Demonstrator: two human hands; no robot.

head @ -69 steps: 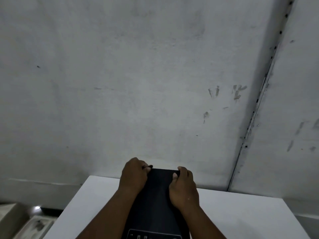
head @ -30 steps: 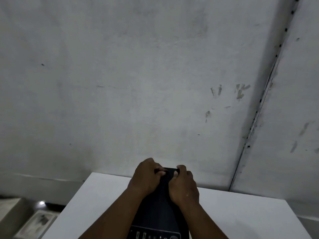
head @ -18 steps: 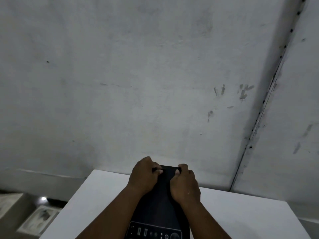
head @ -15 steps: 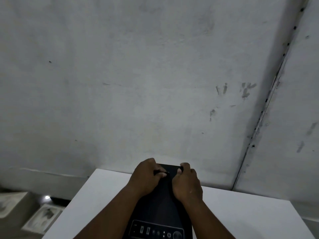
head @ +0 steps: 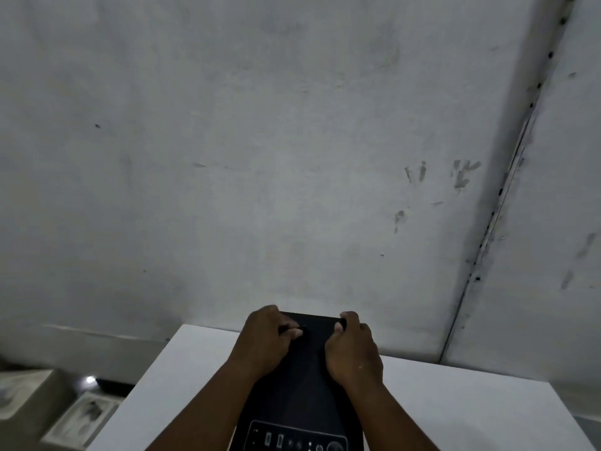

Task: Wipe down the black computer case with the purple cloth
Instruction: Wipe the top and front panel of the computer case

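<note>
Black computer case (head: 300, 385) standing on a white table (head: 455, 408), top panel facing the head camera, port and button strip (head: 294, 445) at the near edge, far end close to a scuffed grey wall (head: 260, 157). Left hand (head: 265, 341) curled over the far left corner of the top panel, fingers bunched and seemingly pinching something small and dark against the panel; impossible to tell what. Right hand (head: 353, 348) wrapped round the far right corner, thumb pressed on the top, remaining fingers hooked over the back edge out of sight. No purple cloth visible anywhere, so probably gripping or steadying the case rather than wiping; cloth possibly bunched under a palm, but cannot tell. To do this well: hold one hand firm on a corner as an anchor, lay the cloth flat under the other palm, draw long overlapping strokes from the far edge toward the port strip, lighten pressure near the buttons and ports. Far edge sits near the wall, so little room behind for knuckles; better to pull strokes toward the body than push away. Open white tabletop on both sides, wider on the right, enough to turn the case for its side panels. Left table edge drops to a lower area with pale boxes (head: 78, 421); worth keeping the case away from that side when turning.
</note>
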